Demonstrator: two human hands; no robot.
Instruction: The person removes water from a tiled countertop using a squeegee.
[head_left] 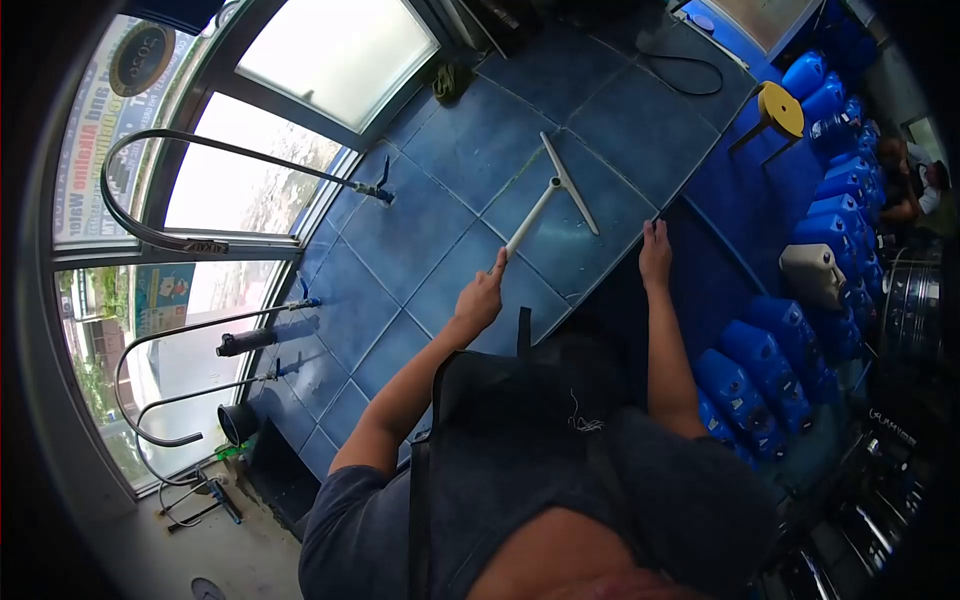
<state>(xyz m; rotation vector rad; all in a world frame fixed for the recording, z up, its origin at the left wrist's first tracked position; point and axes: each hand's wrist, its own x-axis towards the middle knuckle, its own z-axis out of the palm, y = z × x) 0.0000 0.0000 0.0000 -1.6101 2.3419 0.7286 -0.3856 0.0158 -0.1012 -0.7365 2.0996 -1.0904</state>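
My left hand (481, 300) is closed around the handle of a white T-shaped squeegee (532, 218), with the index finger laid along it. The squeegee's blade rests on a blue tiled counter (440, 220) with a wet sheen near the blade. At the counter's front edge is my right hand (655, 252), its fingers stretched out and touching the edge, with nothing seen in them.
Curved-spout taps (381, 192) rise from the counter by the windows. A dark cloth (450, 83) and a black strap (690, 90) lie farther off. To the right stand a yellow stool (780, 108), several blue jugs (745, 385) and a seated person (905, 180).
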